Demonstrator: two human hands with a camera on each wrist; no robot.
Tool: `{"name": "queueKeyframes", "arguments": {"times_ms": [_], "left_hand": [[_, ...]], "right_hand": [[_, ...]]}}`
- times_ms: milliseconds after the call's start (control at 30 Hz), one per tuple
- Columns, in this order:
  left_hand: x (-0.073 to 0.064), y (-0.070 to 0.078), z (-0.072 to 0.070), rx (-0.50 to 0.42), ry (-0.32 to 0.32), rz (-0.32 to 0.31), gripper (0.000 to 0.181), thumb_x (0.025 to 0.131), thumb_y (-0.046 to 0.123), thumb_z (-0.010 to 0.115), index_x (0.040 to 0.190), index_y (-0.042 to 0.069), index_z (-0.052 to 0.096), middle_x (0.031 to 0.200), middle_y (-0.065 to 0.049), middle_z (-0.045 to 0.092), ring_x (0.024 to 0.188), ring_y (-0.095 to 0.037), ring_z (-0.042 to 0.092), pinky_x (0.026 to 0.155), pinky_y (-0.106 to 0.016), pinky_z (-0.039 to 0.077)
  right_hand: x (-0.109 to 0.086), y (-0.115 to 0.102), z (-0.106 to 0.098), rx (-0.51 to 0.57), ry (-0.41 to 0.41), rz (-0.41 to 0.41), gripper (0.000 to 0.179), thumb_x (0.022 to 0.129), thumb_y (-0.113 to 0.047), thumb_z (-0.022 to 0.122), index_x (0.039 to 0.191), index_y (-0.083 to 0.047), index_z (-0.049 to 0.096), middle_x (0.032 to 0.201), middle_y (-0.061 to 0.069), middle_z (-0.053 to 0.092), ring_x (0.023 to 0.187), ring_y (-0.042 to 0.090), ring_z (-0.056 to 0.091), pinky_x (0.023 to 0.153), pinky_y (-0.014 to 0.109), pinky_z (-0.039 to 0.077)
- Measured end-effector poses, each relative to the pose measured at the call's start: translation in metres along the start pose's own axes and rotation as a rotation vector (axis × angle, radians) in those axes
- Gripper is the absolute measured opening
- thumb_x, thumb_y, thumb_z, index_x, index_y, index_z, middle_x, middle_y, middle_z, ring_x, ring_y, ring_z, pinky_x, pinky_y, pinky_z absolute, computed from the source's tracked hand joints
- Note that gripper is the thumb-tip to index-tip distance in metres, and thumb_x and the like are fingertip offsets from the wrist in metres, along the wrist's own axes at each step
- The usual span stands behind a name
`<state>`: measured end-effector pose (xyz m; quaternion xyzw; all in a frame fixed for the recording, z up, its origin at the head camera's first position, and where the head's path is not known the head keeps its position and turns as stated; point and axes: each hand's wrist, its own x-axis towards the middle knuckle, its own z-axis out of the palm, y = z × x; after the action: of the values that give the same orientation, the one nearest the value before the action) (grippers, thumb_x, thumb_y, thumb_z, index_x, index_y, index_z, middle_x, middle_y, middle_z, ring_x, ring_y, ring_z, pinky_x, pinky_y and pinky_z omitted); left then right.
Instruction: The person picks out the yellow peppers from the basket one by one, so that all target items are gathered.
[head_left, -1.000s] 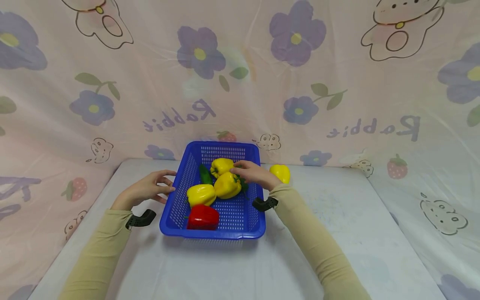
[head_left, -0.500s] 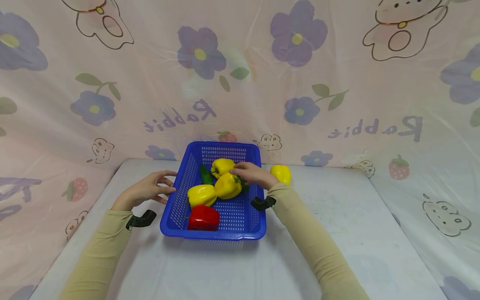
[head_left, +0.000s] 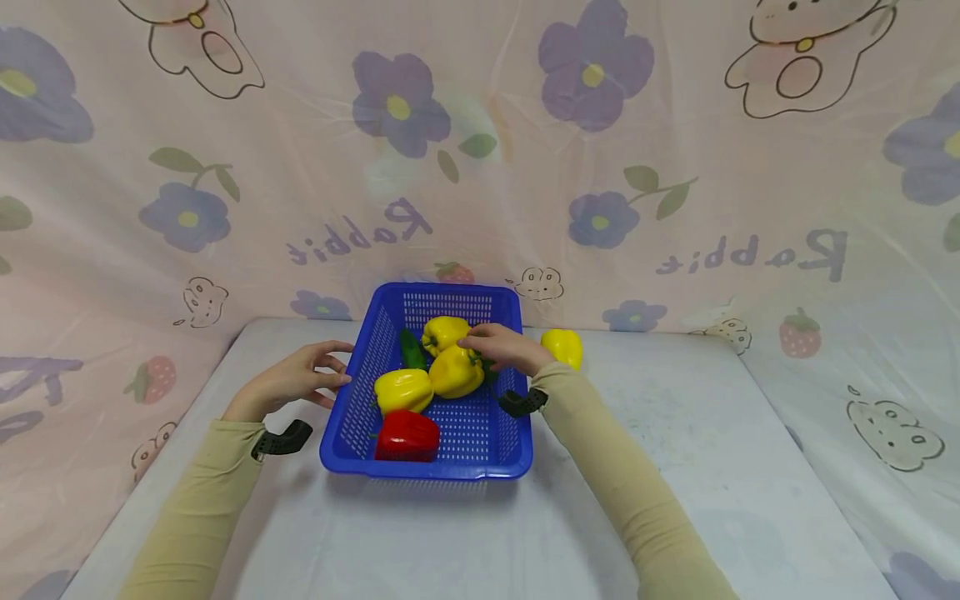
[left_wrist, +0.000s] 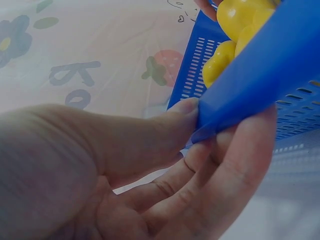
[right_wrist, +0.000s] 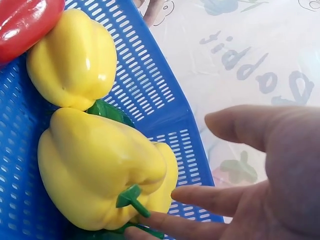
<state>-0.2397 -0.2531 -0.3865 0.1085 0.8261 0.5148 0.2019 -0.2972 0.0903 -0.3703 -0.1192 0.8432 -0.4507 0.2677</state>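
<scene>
A blue perforated plastic basket point(head_left: 427, 472) stands on the white table. My left hand point(head_left: 292, 375) pinches its left rim, thumb point(left_wrist: 187, 107) on top and fingers underneath. My right hand point(head_left: 510, 348) hangs over the basket's right side with its fingers straight. In the right wrist view, the fingertips lie right at the green stem point(right_wrist: 131, 196) of a large yellow bell pepper point(right_wrist: 100, 165). Another yellow bell pepper point(head_left: 444, 333) sits behind that one, and a third point(head_left: 403, 391) in front to the left. A red bell pepper point(head_left: 407, 435) lies at the near end.
A dark green cucumber-like vegetable point(head_left: 412, 350) lies along the basket's left side, and more green shows beneath the right hand. Outside, to the right, one yellow bell pepper point(head_left: 562, 347) sits on the table point(head_left: 675, 433). A patterned curtain point(head_left: 480, 217) hangs behind.
The right wrist has shifted slightly to the left over the basket. The left hand, the basket and the peppers hold their places.
</scene>
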Motion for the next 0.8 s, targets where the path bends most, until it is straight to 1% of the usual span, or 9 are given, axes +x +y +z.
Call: {"name": "queueKeyframes", "arguments": {"times_ms": [200, 667, 800], "left_hand": [[-0.0001, 0.0005, 0.0001, 0.002, 0.001, -0.002, 0.064, 0.095, 0.011, 0.060, 0.147, -0.002, 0.024, 0.110, -0.024, 0.051, 0.085, -0.028, 0.063, 0.074, -0.048, 0.056], [0.0005, 0.0009, -0.0004, 0.004, 0.000, -0.007, 0.065, 0.094, 0.012, 0.061, 0.147, -0.002, 0.024, 0.111, -0.024, 0.051, 0.085, -0.028, 0.064, 0.074, -0.048, 0.056], [0.0007, 0.0007, -0.0007, 0.009, -0.001, -0.007, 0.066, 0.094, 0.012, 0.061, 0.147, -0.002, 0.024, 0.110, -0.024, 0.051, 0.085, -0.028, 0.064, 0.073, -0.045, 0.057]], "right_hand": [[0.0018, 0.0003, 0.0015, -0.032, -0.003, 0.009, 0.059, 0.096, -0.040, 0.054, 0.142, -0.004, 0.042, 0.138, 0.013, 0.047, 0.122, 0.030, 0.047, 0.096, 0.050, 0.045], [0.0068, -0.0029, 0.0037, -0.063, -0.023, 0.032, 0.054, 0.096, -0.036, 0.054, 0.136, 0.000, 0.049, 0.132, 0.015, 0.051, 0.120, 0.033, 0.049, 0.093, 0.053, 0.046], [0.0082, -0.0025, 0.0043, -0.075, -0.031, 0.031, 0.053, 0.096, -0.035, 0.055, 0.134, 0.000, 0.051, 0.129, 0.015, 0.053, 0.118, 0.032, 0.051, 0.093, 0.053, 0.046]]}}
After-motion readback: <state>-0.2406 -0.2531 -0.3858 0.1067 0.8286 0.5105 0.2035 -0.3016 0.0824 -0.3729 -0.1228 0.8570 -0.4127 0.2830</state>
